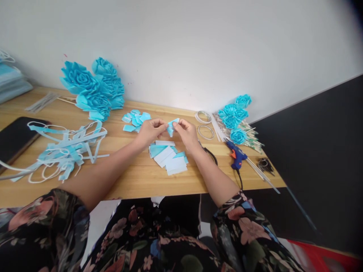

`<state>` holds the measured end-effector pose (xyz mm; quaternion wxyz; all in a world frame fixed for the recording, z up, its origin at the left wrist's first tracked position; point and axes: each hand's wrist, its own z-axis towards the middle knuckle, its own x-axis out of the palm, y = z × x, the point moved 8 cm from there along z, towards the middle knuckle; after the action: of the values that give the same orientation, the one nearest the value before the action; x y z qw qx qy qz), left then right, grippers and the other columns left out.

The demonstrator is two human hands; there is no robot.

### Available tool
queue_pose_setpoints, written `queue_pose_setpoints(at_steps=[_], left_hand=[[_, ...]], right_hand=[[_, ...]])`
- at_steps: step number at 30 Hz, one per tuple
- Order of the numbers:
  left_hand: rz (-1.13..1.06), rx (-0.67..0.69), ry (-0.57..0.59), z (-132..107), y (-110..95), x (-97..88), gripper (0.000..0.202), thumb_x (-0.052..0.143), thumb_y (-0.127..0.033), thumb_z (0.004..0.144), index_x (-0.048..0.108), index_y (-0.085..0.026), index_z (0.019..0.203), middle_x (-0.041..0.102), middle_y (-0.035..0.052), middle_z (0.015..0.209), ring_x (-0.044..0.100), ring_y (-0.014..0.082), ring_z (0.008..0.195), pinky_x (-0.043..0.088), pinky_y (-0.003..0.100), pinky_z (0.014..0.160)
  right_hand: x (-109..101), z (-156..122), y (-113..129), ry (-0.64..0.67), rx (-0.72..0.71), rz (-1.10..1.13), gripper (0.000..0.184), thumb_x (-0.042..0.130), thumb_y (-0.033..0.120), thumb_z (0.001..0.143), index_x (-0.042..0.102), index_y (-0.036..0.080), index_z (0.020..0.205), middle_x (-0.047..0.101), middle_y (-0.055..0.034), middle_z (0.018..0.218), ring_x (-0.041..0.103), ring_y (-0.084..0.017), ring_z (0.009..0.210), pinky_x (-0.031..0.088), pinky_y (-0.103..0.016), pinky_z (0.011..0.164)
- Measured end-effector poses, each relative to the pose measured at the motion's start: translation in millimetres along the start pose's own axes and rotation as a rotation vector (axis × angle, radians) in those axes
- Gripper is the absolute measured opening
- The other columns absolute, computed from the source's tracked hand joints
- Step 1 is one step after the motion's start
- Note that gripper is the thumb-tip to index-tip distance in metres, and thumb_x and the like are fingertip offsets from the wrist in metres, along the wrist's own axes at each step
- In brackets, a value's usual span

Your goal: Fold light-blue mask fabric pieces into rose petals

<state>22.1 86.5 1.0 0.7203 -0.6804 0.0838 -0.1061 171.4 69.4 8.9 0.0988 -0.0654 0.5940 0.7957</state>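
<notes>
A small light-blue piece of mask fabric [171,127] is pinched between my two hands above the middle of the table. My left hand [153,130] grips its left edge with thumb and fingertips. On the other side, my right hand [185,131] has its thumb and fingers closed on the right edge. Just below them lies a loose pile of cut blue and white fabric rectangles [176,166]. Beyond my left hand rest several folded blue pieces [137,120], shaped like petals.
Left: cut mask straps [66,145], a dark phone [21,141], stacked masks [13,83]. Large blue fabric flowers [93,88] stand by the wall. Right: tape rolls [203,117], small blue flowers [234,113], a corded glue gun [236,155], thin white sticks [261,173].
</notes>
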Motion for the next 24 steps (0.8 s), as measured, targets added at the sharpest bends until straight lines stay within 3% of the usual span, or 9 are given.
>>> queue_pose_setpoints(at_steps=[7,11,15,24], left_hand=[[0.047,-0.037,0.025,-2.2,0.6,3.6,0.017,0.069,-0.03,0.073,0.061,-0.015,0.069,0.057,-0.003,0.057,0.049,0.0075,0.049,0.039,0.02,0.048],[-0.03,-0.002,-0.025,-0.4,-1.9,-2.6,0.019,0.069,-0.031,0.074,0.061,-0.014,0.069,0.06,-0.001,0.06,0.05,0.0075,0.05,0.042,0.021,0.05],[-0.071,0.023,-0.055,-0.2,-2.9,-5.6,0.019,0.069,-0.031,0.073,0.062,-0.014,0.069,0.06,-0.0004,0.061,0.051,0.008,0.052,0.042,0.021,0.05],[-0.049,0.012,-0.03,-0.8,-2.0,-3.3,0.023,0.07,-0.034,0.074,0.06,-0.015,0.066,0.057,-0.0015,0.056,0.049,0.008,0.049,0.04,0.022,0.05]], right_hand=[[-4.6,-1.2,6.9,-0.055,-0.009,0.058,0.037,0.058,0.051,0.089,0.054,0.02,0.067,0.048,0.0034,0.064,0.046,-0.011,0.063,0.04,-0.026,0.065],[1.6,-2.6,9.3,0.045,-0.019,0.048,0.041,0.052,0.057,0.091,0.058,0.021,0.073,0.053,0.0015,0.07,0.051,-0.013,0.072,0.044,-0.027,0.073],[9.7,-2.9,9.0,0.131,-0.018,0.03,0.03,0.065,0.051,0.085,0.063,0.021,0.085,0.061,0.0016,0.08,0.054,-0.013,0.075,0.043,-0.026,0.074],[0.5,1.8,-2.6,0.027,-0.009,-0.076,0.031,0.064,0.05,0.084,0.062,0.02,0.08,0.057,0.0031,0.071,0.05,-0.012,0.069,0.042,-0.026,0.07]])
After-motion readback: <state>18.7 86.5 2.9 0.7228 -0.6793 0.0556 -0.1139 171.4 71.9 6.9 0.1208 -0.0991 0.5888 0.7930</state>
